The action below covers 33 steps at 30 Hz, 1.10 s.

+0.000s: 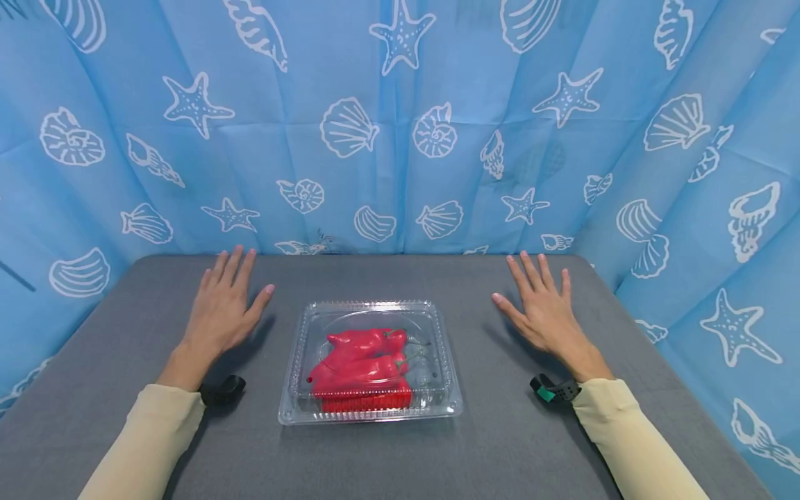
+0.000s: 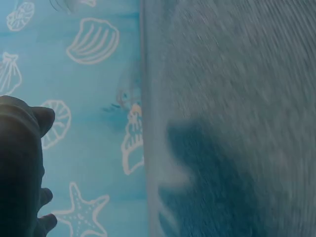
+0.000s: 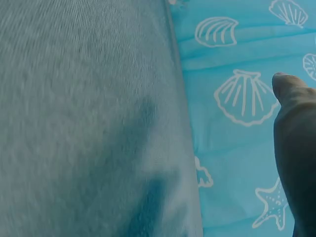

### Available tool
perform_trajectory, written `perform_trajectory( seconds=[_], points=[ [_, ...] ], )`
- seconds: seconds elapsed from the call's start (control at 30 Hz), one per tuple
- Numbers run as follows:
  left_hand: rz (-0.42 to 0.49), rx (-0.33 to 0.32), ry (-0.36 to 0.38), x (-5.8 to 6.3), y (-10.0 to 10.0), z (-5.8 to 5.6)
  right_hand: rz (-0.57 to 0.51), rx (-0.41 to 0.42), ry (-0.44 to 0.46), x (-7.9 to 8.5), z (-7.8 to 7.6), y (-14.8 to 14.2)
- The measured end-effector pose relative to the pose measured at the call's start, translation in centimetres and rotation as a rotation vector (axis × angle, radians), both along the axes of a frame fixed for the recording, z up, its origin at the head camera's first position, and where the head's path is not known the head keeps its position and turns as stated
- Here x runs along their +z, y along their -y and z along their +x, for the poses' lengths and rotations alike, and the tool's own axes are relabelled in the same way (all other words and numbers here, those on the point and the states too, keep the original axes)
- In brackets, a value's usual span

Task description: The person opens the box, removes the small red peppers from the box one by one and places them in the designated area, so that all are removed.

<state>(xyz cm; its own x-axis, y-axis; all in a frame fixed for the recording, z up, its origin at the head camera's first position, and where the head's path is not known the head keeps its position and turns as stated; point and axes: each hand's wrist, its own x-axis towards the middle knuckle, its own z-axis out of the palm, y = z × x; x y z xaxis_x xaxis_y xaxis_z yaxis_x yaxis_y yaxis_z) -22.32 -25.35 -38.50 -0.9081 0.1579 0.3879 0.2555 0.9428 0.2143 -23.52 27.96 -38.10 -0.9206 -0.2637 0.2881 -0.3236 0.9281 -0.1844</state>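
A clear plastic clamshell box with its lid down sits on the grey table, in the middle of the head view. Inside it lie several red peppers with green stems. To the left of the box, my left hand hovers over the table with fingers straight and spread, holding nothing. My right hand is spread the same way on the box's right, apart from it and casting a shadow. Each wrist view shows only part of the hand, a dark thumb on the left and a dark thumb on the right.
The grey table ends at a far edge just past the fingertips. Behind it and along the right side hangs a blue curtain printed with white shells and starfish. Black straps circle both wrists.
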Motion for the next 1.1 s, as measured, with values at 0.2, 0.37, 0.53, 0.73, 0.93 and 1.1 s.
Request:
perform_trajectory(
  seconds=[0.2, 0.37, 0.53, 0.73, 0.93, 1.1],
  points=[
    [0.129, -0.071, 0.041, 0.5, -0.9, 0.2, -0.082, 0.05, 0.045, 0.3, 0.3, 0.9],
    [0.197, -0.113, 0.167, 0.6, -1.8, 0.4, -0.197, 0.11, 0.105, 0.7, 0.8, 2.1],
    [0.297, -0.167, 0.257, 0.1, -2.4, 0.4, -0.284, 0.176, 0.166, 1.1, 1.4, 3.5],
    [0.379, -0.227, 0.344, -0.2, -2.9, 0.4, -0.413, 0.237, 0.27, 1.3, 2.4, 5.2],
    [0.487, -0.277, 0.365, -0.5, -2.9, 0.4, -0.49, 0.33, 0.319, 1.3, 3.2, 6.5],
    [0.719, -0.404, 0.448, -0.7, -2.9, 0.1, -0.611, 0.432, 0.386, 0.7, 3.6, 7.2]
  ],
)
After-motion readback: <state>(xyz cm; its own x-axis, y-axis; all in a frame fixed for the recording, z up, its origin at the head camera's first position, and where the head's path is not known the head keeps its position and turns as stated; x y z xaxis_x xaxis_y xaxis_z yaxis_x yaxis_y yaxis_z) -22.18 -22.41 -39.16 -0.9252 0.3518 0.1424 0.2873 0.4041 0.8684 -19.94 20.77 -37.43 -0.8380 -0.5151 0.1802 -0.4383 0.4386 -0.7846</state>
